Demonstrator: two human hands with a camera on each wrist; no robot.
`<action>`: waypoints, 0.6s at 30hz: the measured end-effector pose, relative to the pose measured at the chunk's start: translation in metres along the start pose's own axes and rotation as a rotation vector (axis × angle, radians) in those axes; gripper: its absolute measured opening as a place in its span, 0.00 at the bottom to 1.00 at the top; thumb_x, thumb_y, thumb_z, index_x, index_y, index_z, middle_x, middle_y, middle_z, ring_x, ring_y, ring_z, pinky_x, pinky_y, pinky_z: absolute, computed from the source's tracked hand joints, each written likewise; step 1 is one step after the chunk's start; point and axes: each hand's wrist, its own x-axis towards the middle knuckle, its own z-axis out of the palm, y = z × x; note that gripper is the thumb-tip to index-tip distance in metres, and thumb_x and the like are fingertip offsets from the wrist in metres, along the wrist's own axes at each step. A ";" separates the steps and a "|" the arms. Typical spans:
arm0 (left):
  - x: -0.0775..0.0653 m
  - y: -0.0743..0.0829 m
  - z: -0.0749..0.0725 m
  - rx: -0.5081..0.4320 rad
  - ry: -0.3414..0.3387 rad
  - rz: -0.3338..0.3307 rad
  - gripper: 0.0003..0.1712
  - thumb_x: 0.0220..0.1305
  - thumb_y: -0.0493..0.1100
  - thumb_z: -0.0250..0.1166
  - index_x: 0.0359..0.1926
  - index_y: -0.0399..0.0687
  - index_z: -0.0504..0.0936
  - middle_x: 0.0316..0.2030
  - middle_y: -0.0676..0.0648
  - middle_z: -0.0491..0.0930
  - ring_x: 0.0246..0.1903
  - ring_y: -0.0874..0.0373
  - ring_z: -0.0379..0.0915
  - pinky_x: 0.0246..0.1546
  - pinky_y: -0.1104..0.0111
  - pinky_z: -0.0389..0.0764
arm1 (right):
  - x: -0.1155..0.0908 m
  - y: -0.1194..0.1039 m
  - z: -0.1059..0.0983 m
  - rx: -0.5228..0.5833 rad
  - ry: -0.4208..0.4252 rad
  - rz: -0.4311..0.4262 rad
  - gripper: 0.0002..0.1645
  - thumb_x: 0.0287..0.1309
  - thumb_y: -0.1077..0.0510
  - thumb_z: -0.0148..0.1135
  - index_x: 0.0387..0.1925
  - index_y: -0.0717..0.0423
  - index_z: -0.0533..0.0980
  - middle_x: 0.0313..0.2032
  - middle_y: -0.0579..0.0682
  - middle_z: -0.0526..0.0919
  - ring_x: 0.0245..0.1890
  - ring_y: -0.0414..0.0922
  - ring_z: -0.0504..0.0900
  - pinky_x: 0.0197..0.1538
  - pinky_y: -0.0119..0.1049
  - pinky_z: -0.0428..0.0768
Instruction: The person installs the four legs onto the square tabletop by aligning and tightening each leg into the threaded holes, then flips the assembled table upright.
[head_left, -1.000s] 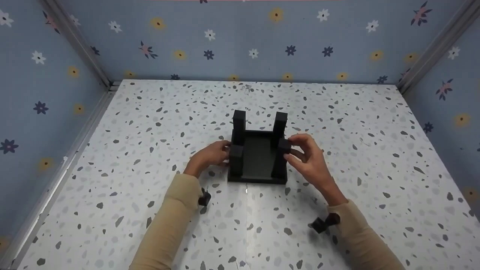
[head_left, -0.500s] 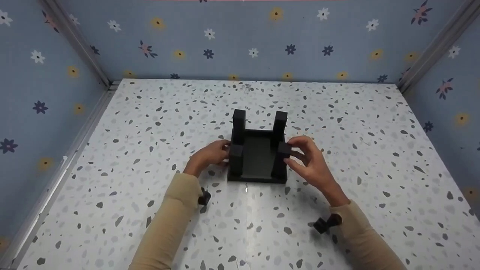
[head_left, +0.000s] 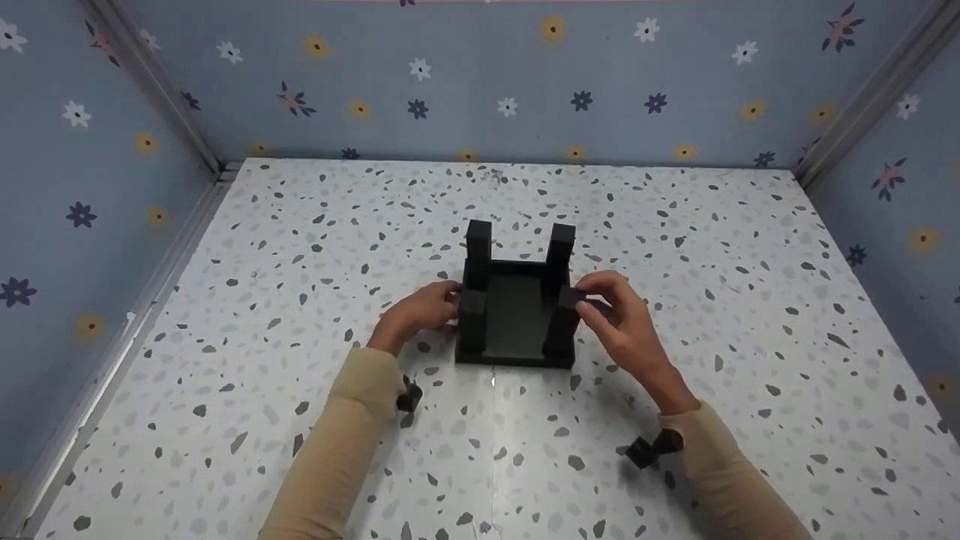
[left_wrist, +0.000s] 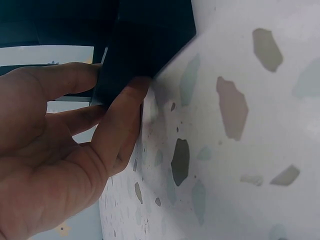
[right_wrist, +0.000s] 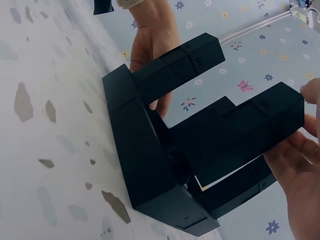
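In the head view a black base with a low rim lies mid-table, square legs standing up at its corners like a small upturned table. My right hand pinches the upper end of the near right leg between thumb and fingers. That leg's foot is at the base in the right wrist view; whether it is fully seated I cannot tell. My left hand grips the base's left side, its fingertips partly hidden behind the near left leg. The left wrist view shows those fingers against the black side wall.
The speckled white table stretches around the base on all sides. Blue flowered panels rise at the back and both sides, with metal posts at the corners. Small black devices hang at both wrists.
The top of the near right leg has shifted slightly toward me and to the right. My right thumb has changed its place on the leg. The left hand and base look still.
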 end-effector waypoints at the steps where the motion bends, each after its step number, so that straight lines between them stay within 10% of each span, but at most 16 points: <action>1: 0.000 0.000 0.000 0.005 0.001 0.004 0.29 0.65 0.37 0.53 0.67 0.40 0.63 0.56 0.39 0.74 0.54 0.49 0.72 0.54 0.61 0.78 | 0.001 -0.001 0.000 0.019 -0.003 0.017 0.14 0.61 0.68 0.58 0.48 0.68 0.71 0.47 0.59 0.73 0.48 0.46 0.77 0.53 0.35 0.80; 18: -0.001 0.000 0.000 -0.010 -0.004 -0.008 0.31 0.65 0.37 0.52 0.70 0.42 0.60 0.60 0.39 0.70 0.57 0.49 0.70 0.57 0.60 0.76 | 0.010 -0.004 -0.005 0.321 -0.185 0.235 0.21 0.64 0.65 0.55 0.57 0.71 0.70 0.51 0.55 0.79 0.52 0.45 0.77 0.55 0.32 0.77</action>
